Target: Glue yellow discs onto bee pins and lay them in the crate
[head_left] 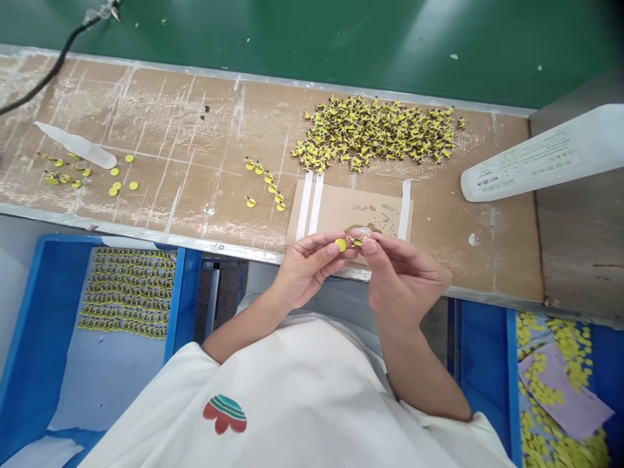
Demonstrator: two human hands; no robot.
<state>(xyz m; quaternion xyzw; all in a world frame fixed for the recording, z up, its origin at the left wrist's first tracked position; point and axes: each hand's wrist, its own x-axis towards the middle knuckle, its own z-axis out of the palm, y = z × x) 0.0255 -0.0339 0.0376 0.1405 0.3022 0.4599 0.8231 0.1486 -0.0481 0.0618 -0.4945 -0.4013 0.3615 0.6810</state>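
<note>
My left hand [314, 265] pinches a round yellow disc [340, 245] between thumb and fingers, just over the bench's front edge. Close to it, my right hand [400, 273] grips a small yellow-and-black figurine [358, 242] in its fingertips. The disc and the figurine are side by side; I cannot tell whether they touch. Behind my fingers lies a cardboard sheet [353, 201] with white tape strips and a wet-looking stain. A big pile of similar figurines [375, 130] sits beyond the sheet.
Several figurines on discs [272, 188] stand left of the sheet. Farther left are loose yellow discs [114, 172] and a white nozzle-shaped piece [78, 144]. A white bottle [541, 156] lies at right. Blue bins [182, 292] flank me below the bench, the right one holding yellow discs [541, 429].
</note>
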